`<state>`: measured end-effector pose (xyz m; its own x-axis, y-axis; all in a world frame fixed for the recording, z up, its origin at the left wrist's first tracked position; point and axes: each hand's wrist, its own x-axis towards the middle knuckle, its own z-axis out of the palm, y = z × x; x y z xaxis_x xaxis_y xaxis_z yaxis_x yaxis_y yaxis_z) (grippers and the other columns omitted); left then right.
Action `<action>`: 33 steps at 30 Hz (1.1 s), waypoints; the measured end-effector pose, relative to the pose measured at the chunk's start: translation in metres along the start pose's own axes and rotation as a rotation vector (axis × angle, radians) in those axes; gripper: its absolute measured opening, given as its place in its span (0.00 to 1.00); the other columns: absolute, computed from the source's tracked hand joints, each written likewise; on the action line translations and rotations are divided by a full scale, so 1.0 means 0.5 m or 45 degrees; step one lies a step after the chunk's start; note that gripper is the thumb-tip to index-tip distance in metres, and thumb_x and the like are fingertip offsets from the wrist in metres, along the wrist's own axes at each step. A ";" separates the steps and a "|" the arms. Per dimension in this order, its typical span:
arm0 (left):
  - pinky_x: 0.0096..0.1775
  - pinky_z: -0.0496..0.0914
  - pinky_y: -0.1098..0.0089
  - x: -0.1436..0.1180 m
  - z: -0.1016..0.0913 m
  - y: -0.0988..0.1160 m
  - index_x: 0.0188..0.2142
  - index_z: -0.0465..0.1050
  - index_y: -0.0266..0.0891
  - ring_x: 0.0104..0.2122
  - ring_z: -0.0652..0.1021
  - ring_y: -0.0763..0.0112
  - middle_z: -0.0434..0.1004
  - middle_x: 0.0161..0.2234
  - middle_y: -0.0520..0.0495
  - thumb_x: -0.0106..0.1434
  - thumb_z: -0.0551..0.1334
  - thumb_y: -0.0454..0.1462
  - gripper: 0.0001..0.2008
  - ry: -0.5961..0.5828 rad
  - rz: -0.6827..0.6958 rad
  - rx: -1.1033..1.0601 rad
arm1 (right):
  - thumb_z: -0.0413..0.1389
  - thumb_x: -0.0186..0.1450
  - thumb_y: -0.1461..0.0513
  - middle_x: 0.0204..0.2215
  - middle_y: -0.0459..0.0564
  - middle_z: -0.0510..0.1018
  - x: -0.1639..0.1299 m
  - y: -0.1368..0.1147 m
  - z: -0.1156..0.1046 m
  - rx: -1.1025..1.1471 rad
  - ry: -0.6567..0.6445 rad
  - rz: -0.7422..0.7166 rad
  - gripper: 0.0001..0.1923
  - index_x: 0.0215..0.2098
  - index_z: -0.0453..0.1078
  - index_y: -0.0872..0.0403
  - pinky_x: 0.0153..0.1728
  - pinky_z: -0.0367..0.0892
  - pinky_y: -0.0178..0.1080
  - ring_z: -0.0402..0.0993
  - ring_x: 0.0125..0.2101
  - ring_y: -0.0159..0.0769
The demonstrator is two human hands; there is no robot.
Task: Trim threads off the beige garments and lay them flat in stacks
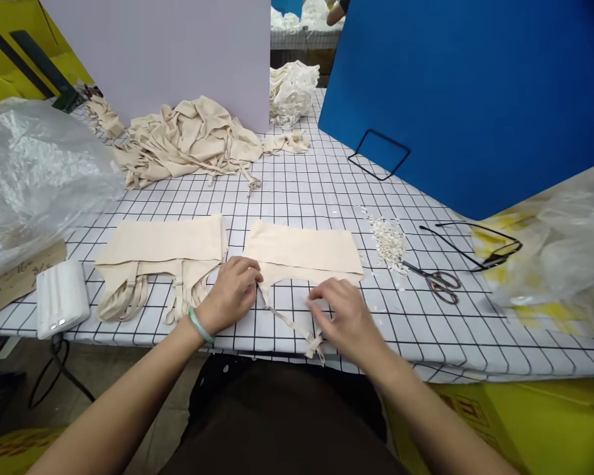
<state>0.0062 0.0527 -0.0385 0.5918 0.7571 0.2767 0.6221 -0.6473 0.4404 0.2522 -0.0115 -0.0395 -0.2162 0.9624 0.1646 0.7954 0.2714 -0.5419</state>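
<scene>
Two beige garments flat on the checked counter (327, 198). Far left: plastic bag (34, 171), white box (62, 298). Then the stack (163, 254), straps trailing toward the edge. Left hand (232, 293), fingers curled, pressing down the lower left corner of the garment (304, 251). Strap (290, 323) running from that corner toward the counter edge. Right hand (344, 316) half closed over the strap; grip unclear. Farther right: scrap heap (390, 241), scissors (438, 282). Behind: fabric pile (188, 138).
</scene>
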 end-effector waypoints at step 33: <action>0.50 0.73 0.60 -0.031 0.050 -0.009 0.35 0.78 0.39 0.46 0.75 0.63 0.77 0.43 0.43 0.67 0.60 0.34 0.08 0.026 -0.091 -0.432 | 0.50 0.67 0.67 0.47 0.56 0.78 0.087 -0.066 0.049 -0.114 -0.195 -0.286 0.17 0.54 0.69 0.52 0.54 0.59 0.55 0.70 0.50 0.48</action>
<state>0.0069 0.0417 -0.0661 0.5403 0.8033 0.2507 0.4534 -0.5289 0.7174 0.2027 0.0217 -0.0349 -0.4702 0.8711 0.1419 0.7632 0.4820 -0.4302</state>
